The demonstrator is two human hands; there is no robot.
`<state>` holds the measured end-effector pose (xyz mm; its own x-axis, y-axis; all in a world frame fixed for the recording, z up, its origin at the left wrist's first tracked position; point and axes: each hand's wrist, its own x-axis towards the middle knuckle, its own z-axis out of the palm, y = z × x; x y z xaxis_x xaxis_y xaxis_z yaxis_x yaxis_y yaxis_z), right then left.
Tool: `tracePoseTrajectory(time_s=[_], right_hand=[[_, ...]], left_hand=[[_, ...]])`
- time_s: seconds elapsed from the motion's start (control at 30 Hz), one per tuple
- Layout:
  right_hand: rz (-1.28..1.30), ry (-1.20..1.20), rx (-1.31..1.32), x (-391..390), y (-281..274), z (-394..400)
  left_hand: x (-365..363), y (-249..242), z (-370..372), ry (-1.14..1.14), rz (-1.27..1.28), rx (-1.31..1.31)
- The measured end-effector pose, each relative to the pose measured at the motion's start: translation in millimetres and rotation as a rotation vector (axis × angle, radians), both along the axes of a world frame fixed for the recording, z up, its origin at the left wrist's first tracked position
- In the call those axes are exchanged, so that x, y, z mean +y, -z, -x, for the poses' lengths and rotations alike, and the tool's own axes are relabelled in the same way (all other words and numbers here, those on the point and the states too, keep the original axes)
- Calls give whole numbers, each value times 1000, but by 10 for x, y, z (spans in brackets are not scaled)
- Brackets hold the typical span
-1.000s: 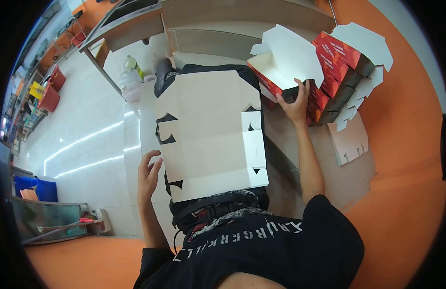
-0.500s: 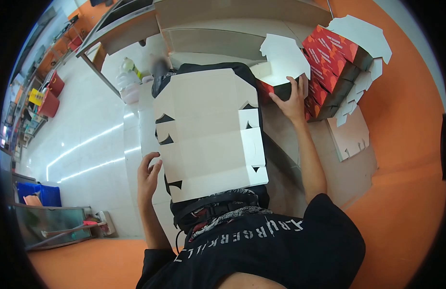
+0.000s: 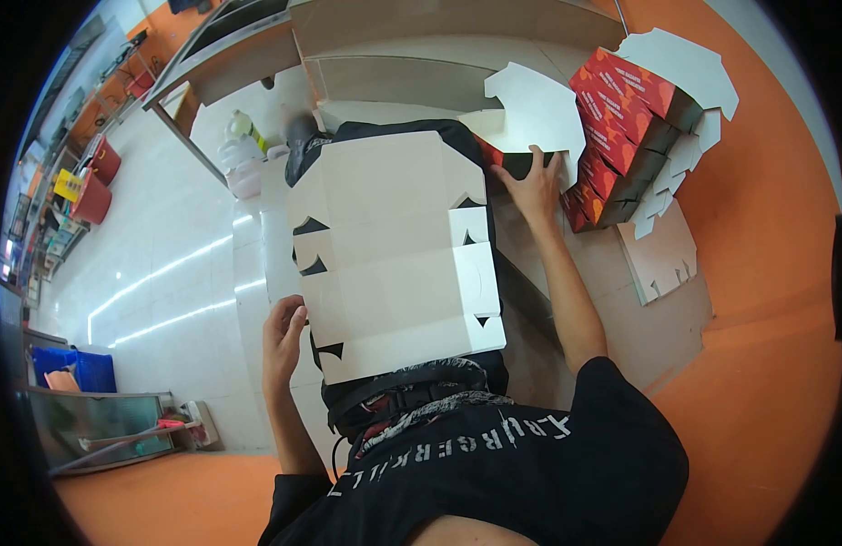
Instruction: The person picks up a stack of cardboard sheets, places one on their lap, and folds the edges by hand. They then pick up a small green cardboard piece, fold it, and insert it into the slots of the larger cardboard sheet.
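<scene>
A flat cardboard blank lies on my lap, its plain side up, with cut notches along both sides. My left hand is beside its left edge, the fingers curled close together; whether they grip the edge is not clear. To the right of the lap, my right hand has its thumb and fingers on the near side of an open box, red outside and white inside, with its lid flap raised. Right next to that box stands a stack of red boxes with white flaps standing out.
Another flat blank lies below the stack on the right. A metal-framed table stands ahead at the left. Plastic bottles are on the tiled floor. A blue crate and red bins are farther left.
My right hand and the open box have shifted slightly left, the box's flap tilting a little. My left hand has moved slightly down, its fingers closer together.
</scene>
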<state>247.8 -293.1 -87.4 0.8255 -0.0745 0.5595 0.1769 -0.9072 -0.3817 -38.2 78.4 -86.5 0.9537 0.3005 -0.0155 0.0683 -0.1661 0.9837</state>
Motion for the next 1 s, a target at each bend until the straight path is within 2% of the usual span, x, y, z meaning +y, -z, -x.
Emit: tracePoseTrajectory(time_s=[0.13, 0.23, 0.33, 0.43, 0.53, 0.63, 0.83, 0.93, 1.0], right_hand=[[49, 94, 81, 43, -161, 105], [81, 49, 19, -26, -59, 78], [-22, 13, 126, -62, -173, 140], [0, -17, 176, -76, -294, 192], [63, -82, 120, -83, -299, 195], [49, -51, 178, -38, -247, 103], [36, -74, 83, -3, -190, 51], [11, -76, -26, -2, -148, 69], [-147, -110, 79, -62, -193, 216]], left_hand=[[-96, -79, 21, -50, 3, 26], [-119, -87, 35, -35, 5, 33], [-115, -97, 31, -26, -15, 44], [-108, -76, 28, -26, -3, 29], [-118, -77, 20, -30, 6, 20], [-105, -57, 13, -31, -48, 28], [-120, -57, 28, -38, -26, 11], [-160, -76, 31, -56, 6, -1], [-123, -27, 45, -58, -59, 17]])
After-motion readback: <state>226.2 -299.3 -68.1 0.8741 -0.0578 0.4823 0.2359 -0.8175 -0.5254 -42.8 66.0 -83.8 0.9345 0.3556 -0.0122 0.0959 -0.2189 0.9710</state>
